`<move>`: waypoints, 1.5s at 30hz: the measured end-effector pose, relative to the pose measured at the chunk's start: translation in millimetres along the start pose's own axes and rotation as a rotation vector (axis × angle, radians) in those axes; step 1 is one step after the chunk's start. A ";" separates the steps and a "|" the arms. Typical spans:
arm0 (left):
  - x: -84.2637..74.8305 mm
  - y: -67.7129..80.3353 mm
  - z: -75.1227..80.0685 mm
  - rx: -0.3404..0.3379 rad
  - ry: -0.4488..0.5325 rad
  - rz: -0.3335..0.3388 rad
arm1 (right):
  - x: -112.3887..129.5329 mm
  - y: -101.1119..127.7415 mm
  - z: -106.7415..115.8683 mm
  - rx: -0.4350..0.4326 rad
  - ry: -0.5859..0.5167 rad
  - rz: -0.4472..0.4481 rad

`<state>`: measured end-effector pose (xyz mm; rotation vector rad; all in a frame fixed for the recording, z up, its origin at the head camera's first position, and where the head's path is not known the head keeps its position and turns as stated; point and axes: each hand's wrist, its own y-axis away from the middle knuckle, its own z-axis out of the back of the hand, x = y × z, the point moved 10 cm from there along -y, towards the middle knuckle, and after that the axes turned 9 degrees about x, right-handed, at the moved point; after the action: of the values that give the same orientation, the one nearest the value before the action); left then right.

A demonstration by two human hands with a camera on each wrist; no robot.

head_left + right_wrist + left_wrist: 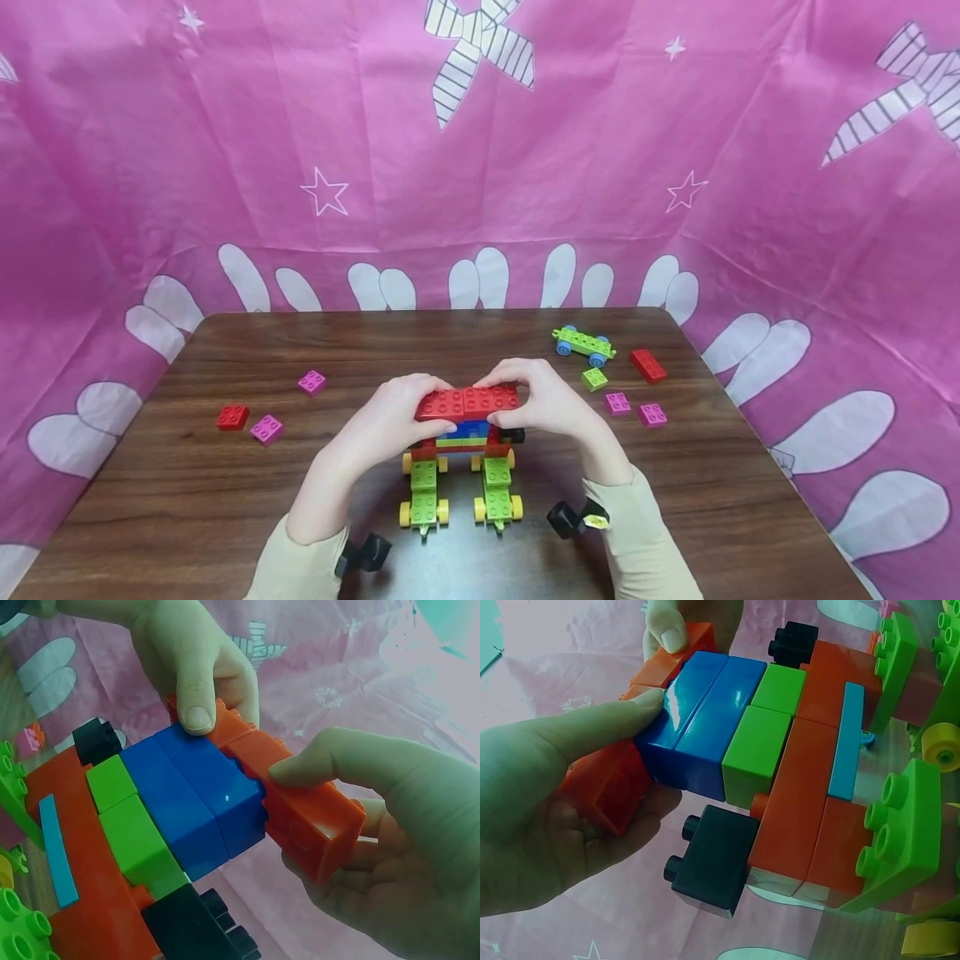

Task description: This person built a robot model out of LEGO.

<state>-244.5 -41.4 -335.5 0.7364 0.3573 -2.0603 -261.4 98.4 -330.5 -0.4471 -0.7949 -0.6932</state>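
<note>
A brick build (467,433) stands mid-table on two green chassis with yellow wheels (423,498). It stacks red, green and blue layers, with black bricks (711,862) sticking out at the sides. Two red bricks lie end to end on top. My left hand (392,417) grips the left red brick (442,405), thumb on the blue bricks' (705,727) edge and fingers curled under it. My right hand (551,404) grips the right red brick (492,400) the same way (315,817). The two hands' thumbs nearly meet over the top.
Loose bricks lie on the wooden table (225,350): a red one (232,417) and two magenta ones (266,429) at the left. At the right are a green chassis with blue wheels (583,343), a red brick (648,365), a green one (594,379) and two magenta ones (618,403). Pink patterned cloth walls the table.
</note>
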 end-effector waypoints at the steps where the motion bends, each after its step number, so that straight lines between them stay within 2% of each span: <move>1: -0.7 -0.1 -0.1 0.000 -0.002 -0.003 | 0.6 0.5 0.0 -0.002 0.003 0.004; 10: -1.2 -0.5 -1.1 -0.005 -0.013 0.012 | 2.8 1.7 0.1 -0.004 0.045 0.013; 18: 1.6 -0.6 -1.0 -0.007 0.003 0.029 | 6.3 0.5 -1.0 0.033 0.099 0.013; 24: 2.0 -1.4 -0.9 -0.006 0.013 0.023 | 10.1 -0.1 -0.5 0.049 0.131 -0.002; 35: 3.4 -1.4 -1.3 -0.009 0.015 0.039 | 7.9 0.5 -0.5 0.054 0.126 -0.061; 45: 3.0 -0.9 -1.2 0.001 0.022 0.023 | 13.2 -4.3 -3.8 0.040 0.130 -0.011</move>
<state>-246.0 -42.2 -338.3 0.7610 0.3581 -2.0329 -256.0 87.9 -322.2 -0.3583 -0.6880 -0.7082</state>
